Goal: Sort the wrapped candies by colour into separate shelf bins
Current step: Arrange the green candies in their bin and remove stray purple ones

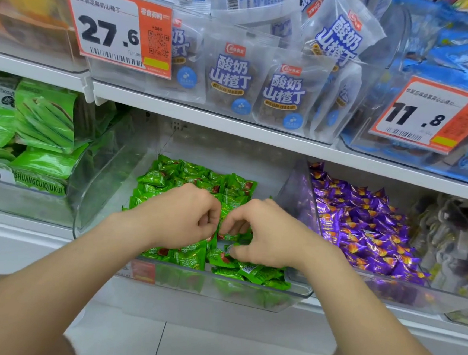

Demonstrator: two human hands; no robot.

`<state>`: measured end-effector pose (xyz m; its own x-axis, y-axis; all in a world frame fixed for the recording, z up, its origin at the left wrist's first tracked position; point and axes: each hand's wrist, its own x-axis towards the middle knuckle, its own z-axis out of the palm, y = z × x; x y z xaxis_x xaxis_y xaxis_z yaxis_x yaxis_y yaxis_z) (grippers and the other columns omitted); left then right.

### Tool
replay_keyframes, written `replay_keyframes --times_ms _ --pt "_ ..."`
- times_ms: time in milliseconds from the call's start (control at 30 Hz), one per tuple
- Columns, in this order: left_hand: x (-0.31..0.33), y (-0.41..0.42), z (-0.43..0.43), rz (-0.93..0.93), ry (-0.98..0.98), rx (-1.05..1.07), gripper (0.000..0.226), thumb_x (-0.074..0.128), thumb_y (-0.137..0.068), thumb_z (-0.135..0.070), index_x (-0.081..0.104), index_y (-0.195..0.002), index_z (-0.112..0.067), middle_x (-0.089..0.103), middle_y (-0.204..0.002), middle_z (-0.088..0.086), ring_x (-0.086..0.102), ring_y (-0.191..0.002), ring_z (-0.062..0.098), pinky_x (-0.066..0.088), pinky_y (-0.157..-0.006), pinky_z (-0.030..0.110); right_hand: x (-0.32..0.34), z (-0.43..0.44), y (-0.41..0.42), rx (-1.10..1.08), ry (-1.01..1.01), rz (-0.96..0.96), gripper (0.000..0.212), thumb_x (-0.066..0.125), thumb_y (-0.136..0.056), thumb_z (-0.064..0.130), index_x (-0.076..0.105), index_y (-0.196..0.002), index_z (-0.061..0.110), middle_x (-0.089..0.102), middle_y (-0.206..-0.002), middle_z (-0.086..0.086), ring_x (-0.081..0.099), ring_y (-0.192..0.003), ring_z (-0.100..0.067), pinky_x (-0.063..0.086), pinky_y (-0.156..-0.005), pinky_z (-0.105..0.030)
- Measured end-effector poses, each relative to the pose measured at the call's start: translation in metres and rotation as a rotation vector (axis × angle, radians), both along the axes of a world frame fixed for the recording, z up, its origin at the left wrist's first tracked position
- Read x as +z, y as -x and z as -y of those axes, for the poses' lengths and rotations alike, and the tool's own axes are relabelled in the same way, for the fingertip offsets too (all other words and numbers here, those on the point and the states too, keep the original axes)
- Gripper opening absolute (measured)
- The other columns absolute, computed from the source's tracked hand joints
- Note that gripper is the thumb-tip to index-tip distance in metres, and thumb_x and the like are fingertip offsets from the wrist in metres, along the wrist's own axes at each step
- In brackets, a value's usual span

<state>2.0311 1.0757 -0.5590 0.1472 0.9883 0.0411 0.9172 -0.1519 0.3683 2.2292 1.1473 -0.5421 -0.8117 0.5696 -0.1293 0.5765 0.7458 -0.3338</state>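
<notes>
Lower shelf (pixel 24 232), centre position: one clear bin (pixel 100 191) holds the green candies (pixel 170 177), which cover its floor from the rear wall to the front rim. Both hands are inside this bin, near its front edge and close together. The left hand (pixel 184 218) is positioned over the pile, back upward, fingers curled into the palm; it cannot be determined whether a candy is enclosed. The right hand (pixel 264 233) is positioned just beside it, toward the right wall of the bin; its thumb and fingers are curled about a green candy (pixel 227 236) lying on top of the pile. The adjacent bin (pixel 296 191) to the right, wall against wall with the centre bin, holds the purple candies (pixel 364 225), heaped toward its front edge. The bin at the left end of the lower shelf holds green pouches (pixel 45 121) standing upright. A further bin at the right edge holds dark and yellow items (pixel 453 239), too blurred to identify. Upper shelf (pixel 204 115): a clear bin with white-and-blue pouches (pixel 230 75) stands directly above the green candies and carries a price tag (pixel 113 25) reading 27.6 at its left front corner. To its right, blue packets (pixel 464 56) sit behind a second price tag (pixel 425 114) reading 11.8.
</notes>
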Motion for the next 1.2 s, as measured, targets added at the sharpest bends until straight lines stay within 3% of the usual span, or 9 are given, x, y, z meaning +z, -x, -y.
replay_keyframes --times_ms 100,267,400,500,567,667,800,900,1200 --pt "0.003 -0.003 0.003 0.04 -0.008 0.013 0.012 0.063 -0.088 -0.021 0.072 -0.089 -0.03 0.07 -0.077 -0.015 0.062 -0.071 -0.004 0.053 -0.069 0.025 -0.008 0.002 0.003 0.005 -0.04 0.045 0.029 0.085 -0.081 0.026 0.077 -0.108 0.029 0.075 -0.091 0.012 0.062 -0.091 -0.008 0.057 -0.086 -0.034" --pt "0.005 -0.006 0.008 0.197 -0.009 0.054 0.031 0.063 -0.084 -0.008 0.072 -0.105 -0.029 0.07 -0.094 -0.013 0.064 -0.082 -0.002 0.047 -0.071 0.015 -0.001 -0.004 -0.003 -0.138 -0.2 -0.147 0.032 0.064 -0.085 0.007 0.075 -0.104 0.03 0.074 -0.077 0.01 0.07 -0.086 -0.015 0.058 -0.084 -0.036" --pt "0.003 -0.011 0.01 0.482 0.008 0.081 0.026 0.077 -0.091 -0.036 0.07 -0.115 -0.029 0.072 -0.107 -0.013 0.073 -0.091 0.005 0.062 -0.08 0.031 0.008 -0.001 -0.013 -0.244 -0.133 -0.366 0.032 0.068 -0.088 0.008 0.077 -0.106 0.033 0.071 -0.077 0.01 0.068 -0.07 -0.008 0.059 -0.078 -0.03" --pt "0.007 -0.011 0.009 0.657 0.023 0.126 0.016 0.082 -0.09 -0.026 0.073 -0.102 -0.024 0.076 -0.094 0.0 0.077 -0.076 0.021 0.064 -0.078 0.048 0.017 0.006 -0.016 -0.303 -0.035 -0.478 0.025 0.073 -0.086 0.013 0.08 -0.099 0.032 0.071 -0.076 0.007 0.067 -0.065 -0.007 0.055 -0.07 -0.016" --pt "0.008 -0.011 0.008 0.602 -0.018 0.132 0.016 0.085 -0.087 -0.023 0.073 -0.098 -0.024 0.076 -0.087 -0.001 0.076 -0.075 0.017 0.064 -0.077 0.045 0.019 0.01 -0.014 -0.27 -0.03 -0.386 0.017 0.075 -0.084 0.023 0.08 -0.097 0.031 0.069 -0.067 0.006 0.066 -0.065 -0.006 0.049 -0.07 -0.011" --pt "0.007 -0.012 0.008 0.471 -0.069 0.145 0.022 0.088 -0.083 -0.024 0.07 -0.095 -0.028 0.074 -0.083 -0.007 0.072 -0.073 0.006 0.062 -0.074 0.032 0.01 0.009 -0.007 -0.19 -0.119 -0.199 0.022 0.076 -0.087 0.041 0.077 -0.107 0.032 0.07 -0.069 0.008 0.065 -0.08 -0.009 0.05 -0.087 -0.025" --pt "0.0 0.001 0.006 0.161 -0.078 0.153 0.019 0.083 -0.086 -0.024 0.066 -0.091 -0.032 0.067 -0.087 -0.012 0.064 -0.078 0.004 0.056 -0.074 0.034 -0.002 -0.001 0.001 -0.262 -0.232 -0.047 0.024 0.075 -0.084 0.032 0.075 -0.107 0.027 0.072 -0.104 -0.003 0.067 -0.106 -0.03 0.058 -0.088 -0.043" --pt "-0.005 0.007 0.005 -0.089 -0.04 0.1 0.012 0.08 -0.087 -0.041 0.073 -0.095 -0.036 0.055 -0.097 -0.011 0.059 -0.099 0.016 0.053 -0.086 0.04 -0.008 -0.001 0.008 -0.222 -0.261 0.092 0.025 0.076 -0.083 0.025 0.074 -0.108 0.025 0.068 -0.109 -0.009 0.067 -0.106 -0.036 0.058 -0.082 -0.042" --pt "-0.002 0.002 0.004 -0.297 0.059 0.085 0.019 0.077 -0.088 -0.049 0.074 -0.1 -0.034 0.047 -0.103 -0.008 0.054 -0.112 0.021 0.046 -0.09 0.037 -0.02 -0.003 0.024 -0.194 -0.145 0.046 0.023 0.087 -0.081 0.022 0.078 -0.102 0.024 0.071 -0.104 -0.008 0.07 -0.098 -0.031 0.06 -0.085 -0.043"
